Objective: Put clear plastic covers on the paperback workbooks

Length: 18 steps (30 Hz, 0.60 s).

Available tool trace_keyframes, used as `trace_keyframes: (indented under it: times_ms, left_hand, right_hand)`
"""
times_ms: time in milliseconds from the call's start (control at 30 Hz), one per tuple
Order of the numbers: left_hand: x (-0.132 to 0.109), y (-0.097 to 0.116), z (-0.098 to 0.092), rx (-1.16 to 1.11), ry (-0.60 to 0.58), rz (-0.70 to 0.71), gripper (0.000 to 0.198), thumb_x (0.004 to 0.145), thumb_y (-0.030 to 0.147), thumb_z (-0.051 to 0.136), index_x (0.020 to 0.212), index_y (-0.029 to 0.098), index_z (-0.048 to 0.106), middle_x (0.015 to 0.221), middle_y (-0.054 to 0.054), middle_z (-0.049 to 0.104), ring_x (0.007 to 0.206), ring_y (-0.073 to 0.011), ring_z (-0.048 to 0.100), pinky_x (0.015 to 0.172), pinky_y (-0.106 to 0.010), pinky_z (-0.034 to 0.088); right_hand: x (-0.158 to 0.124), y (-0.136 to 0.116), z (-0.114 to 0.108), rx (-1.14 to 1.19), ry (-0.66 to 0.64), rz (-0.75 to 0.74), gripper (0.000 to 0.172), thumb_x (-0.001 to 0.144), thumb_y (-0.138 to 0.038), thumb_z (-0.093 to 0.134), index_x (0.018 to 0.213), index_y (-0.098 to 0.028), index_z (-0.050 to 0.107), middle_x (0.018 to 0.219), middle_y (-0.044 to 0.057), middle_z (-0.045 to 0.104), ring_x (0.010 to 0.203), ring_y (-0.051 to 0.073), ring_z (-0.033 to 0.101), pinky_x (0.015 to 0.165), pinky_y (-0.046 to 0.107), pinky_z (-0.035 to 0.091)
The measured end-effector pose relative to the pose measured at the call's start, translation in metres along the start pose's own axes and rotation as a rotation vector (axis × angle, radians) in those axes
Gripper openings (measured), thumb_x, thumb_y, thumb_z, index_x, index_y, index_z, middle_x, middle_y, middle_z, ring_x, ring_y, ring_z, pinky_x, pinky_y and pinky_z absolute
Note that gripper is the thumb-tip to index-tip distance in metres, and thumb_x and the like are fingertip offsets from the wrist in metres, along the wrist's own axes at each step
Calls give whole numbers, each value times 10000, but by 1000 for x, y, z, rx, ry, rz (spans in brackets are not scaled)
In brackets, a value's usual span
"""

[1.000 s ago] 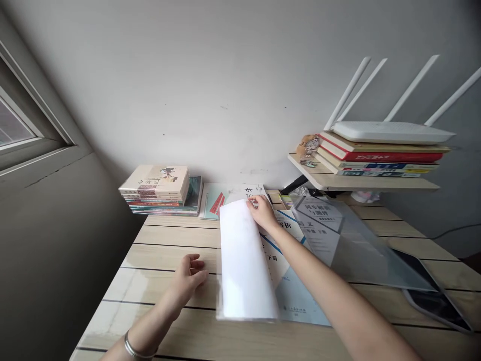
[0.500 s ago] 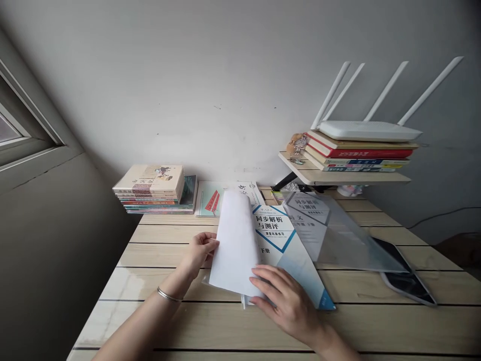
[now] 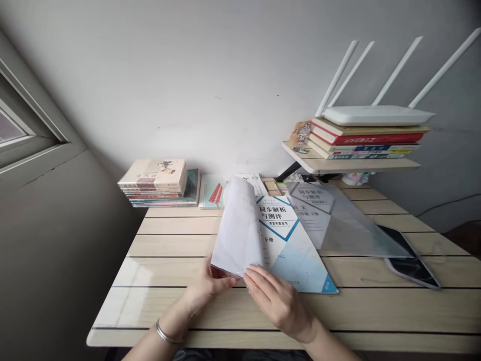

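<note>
A workbook point(image 3: 296, 260) with a white and blue cover lies on the slatted table, and a curled white sheet point(image 3: 238, 230) stands over its left side. My left hand point(image 3: 210, 288) is at the sheet's lower left corner, thumb in front and the other fingers partly hidden beneath it. Close by, my right hand point(image 3: 276, 301) presses its fingers together on the sheet's lower right edge. A clear plastic cover point(image 3: 349, 225) lies to the right, over a grey printed cover and part of a phone point(image 3: 413, 271).
At the back left is a stack of books point(image 3: 154, 183), beside a flat booklet point(image 3: 210, 193). A raised shelf point(image 3: 338, 164) on the right bears more books point(image 3: 372, 138) and a white router point(image 3: 376, 115) with upright antennas. The table's front edge point(image 3: 124, 337) is near my forearms.
My left hand has slid down from the sheet's left edge to its lower corner, nearer my right hand. The sheet's lower end is more lifted and curled. The camera view has shifted slightly.
</note>
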<state>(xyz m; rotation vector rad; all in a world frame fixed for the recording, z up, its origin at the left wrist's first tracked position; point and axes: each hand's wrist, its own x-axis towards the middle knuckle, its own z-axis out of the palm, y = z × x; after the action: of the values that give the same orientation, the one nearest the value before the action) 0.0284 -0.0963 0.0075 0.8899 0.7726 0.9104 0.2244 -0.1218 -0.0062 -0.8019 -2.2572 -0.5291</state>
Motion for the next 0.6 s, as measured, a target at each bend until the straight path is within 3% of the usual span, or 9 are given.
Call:
trace_keyframes:
  times_ms: [267, 467, 600]
  left_hand:
    - [6, -17, 10, 76, 214, 30, 321, 558, 317, 817, 718, 108, 632, 630, -43, 663, 580, -137, 571, 607, -261, 447]
    - [3, -17, 18, 44, 225, 84, 413, 530, 292, 828, 852, 131, 624, 810, -66, 705, 736, -188, 630, 687, -282, 476]
    - [3, -17, 24, 130, 283, 90, 399, 530, 326, 822, 815, 134, 621, 801, -79, 708, 749, -211, 640, 693, -293, 484]
  right_hand:
    - [-2, -7, -1, -33, -26, 124, 299, 846, -62, 515, 1120, -86, 632, 1042, 129, 678, 1006, 225, 620, 836, 344, 561]
    - [-3, -8, -2, -24, 32, 159, 307, 845, -76, 534, 1131, -116, 636, 1032, 110, 687, 983, 217, 622, 818, 327, 562]
    - [-4, -12, 4, -29, 38, 173, 291, 842, -77, 539, 1112, -94, 647, 1019, 114, 689, 953, 221, 624, 804, 340, 564]
